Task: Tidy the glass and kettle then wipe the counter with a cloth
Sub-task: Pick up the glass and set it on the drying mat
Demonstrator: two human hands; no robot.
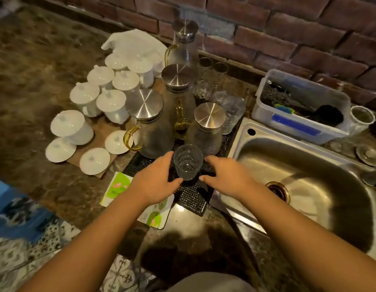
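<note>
A clear textured glass (188,162) stands on the black drain mat (193,199) by the counter's front edge. My left hand (155,180) is cupped against its left side, forefinger at the rim and thumb at the base. My right hand (225,175) hovers at its right side with fingers spread and a thin gap to the glass. Just behind stand glass kettles with steel lids and amber handles: one at left (149,127), one at right (206,131), one behind (178,95) and a tall one (184,45). A white cloth (136,43) lies at the back.
Several white lidded cups (84,98) crowd the brown stone counter (35,81) to the left. A steel sink (309,186) lies to the right, with a plastic tub of brushes (298,106) behind it. More glasses (233,112) stand beside the kettles. A green-and-white packet (155,216) lies under my left wrist.
</note>
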